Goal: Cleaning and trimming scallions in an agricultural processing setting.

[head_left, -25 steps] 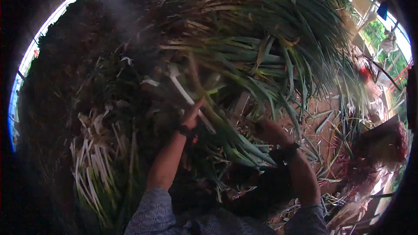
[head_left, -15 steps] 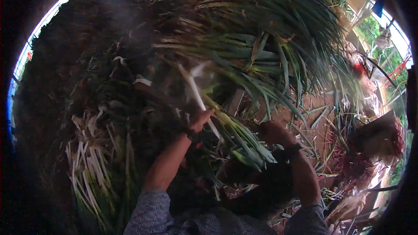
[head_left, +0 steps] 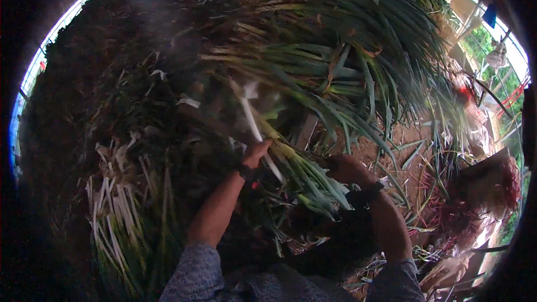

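My left hand (head_left: 256, 152) is closed around a long green onion whose bare white shank (head_left: 253, 116) slants across the palm. The shank sticks out beyond the fingers at both ends. Yellow-green leaves (head_left: 305, 170) fan out to the right of this hand and hang toward my body. My right hand (head_left: 348, 169) is curled beside those leaves, in deep shade. Its fingertips are too dark to make out, and so is anything between them. A dark band sits on each wrist.
A large heap of green onions (head_left: 335, 72) fills the far side. Several white-stemmed onions (head_left: 114, 207) lie at the left. On the right is a bundle of reddish strands (head_left: 509, 184). Leaf scraps litter the brown ground (head_left: 411, 182).
My right hand has shifted slightly left, closer to the leaves. My left hand keeps its hold on the green onion, nearly unmoved. The whole view has turned a little.
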{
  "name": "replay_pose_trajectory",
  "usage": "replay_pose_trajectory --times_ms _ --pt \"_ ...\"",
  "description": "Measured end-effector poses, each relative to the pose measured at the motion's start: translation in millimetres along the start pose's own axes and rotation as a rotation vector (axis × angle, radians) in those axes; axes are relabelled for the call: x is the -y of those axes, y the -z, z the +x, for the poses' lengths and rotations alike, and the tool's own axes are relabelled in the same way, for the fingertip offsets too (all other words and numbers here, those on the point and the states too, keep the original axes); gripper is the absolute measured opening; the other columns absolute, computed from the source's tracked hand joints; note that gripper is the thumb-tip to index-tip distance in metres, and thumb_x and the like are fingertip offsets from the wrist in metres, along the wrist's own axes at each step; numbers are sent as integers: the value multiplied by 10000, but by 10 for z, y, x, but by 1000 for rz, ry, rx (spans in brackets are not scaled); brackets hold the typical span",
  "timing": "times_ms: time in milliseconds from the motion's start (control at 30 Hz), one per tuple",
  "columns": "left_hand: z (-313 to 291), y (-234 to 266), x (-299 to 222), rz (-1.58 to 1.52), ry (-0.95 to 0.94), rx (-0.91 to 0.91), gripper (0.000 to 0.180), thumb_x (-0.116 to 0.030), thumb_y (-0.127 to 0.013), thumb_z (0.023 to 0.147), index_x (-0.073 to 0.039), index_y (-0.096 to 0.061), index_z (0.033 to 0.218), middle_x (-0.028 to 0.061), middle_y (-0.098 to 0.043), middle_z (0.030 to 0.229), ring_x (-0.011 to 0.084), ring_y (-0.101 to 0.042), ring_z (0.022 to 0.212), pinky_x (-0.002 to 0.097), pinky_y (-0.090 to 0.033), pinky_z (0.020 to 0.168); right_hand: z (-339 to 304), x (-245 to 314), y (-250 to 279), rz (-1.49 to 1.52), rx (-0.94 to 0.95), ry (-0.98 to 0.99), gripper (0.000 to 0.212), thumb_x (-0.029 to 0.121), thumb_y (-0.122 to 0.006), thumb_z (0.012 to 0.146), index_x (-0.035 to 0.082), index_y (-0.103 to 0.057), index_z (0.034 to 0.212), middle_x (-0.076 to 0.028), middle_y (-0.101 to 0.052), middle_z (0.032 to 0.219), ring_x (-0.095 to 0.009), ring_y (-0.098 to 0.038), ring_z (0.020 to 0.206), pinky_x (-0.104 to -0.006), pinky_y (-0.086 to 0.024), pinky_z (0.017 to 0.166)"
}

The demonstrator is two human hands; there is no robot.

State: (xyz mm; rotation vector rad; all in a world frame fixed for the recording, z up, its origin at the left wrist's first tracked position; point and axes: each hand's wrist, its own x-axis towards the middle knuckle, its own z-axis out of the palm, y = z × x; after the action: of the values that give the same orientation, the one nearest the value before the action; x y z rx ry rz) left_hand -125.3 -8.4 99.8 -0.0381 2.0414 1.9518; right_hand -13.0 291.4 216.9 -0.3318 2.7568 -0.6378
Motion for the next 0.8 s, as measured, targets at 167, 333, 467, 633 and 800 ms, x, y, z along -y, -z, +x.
replay_pose_trajectory --times_ms 167,333,467,633,800 --pt "70 50 51 -44 -10 225 340 -333 -574 919 -76 -644 1130 28 -614 1012 203 -547 899 356 -449 812 45 -140 14 8 -56 11 351 325 -681 778 18 -641 944 -199 -660 849 -338 -654 755 -449 -499 667" --pt "334 256 548 78 117 -143 288 -297 -638 869 -54 -671 1021 23 -631 936 173 -561 836 366 -452 751 155 -34 27 -46 60 -40 392 329 -693 780 20 -635 1014 -176 -674 873 -311 -661 747 -437 -509 673" --pt "211 141 348 -92 -209 -329 313 -321 -727 800 -59 -621 935 17 -577 923 161 -535 798 373 -448 660 26 -201 -44 12 33 30 396 307 -707 758 14 -632 1013 -158 -676 854 -278 -655 737 -417 -511 681" --pt "-116 305 -74 89 -116 115 354 -373 -733 770 -55 -629 883 11 -549 786 151 -506 755 340 -408 644 116 -70 5 46 46 62 355 279 -694 749 14 -633 977 -180 -660 834 -304 -643 751 -437 -506 695" --pt "-88 174 -496 139 71 87 407 -410 -723 767 -42 -630 915 6 -547 789 157 -492 760 307 -389 677 227 17 59 -35 25 39 346 276 -639 798 0 -624 1006 -233 -652 880 -387 -646 801 -489 -508 709"
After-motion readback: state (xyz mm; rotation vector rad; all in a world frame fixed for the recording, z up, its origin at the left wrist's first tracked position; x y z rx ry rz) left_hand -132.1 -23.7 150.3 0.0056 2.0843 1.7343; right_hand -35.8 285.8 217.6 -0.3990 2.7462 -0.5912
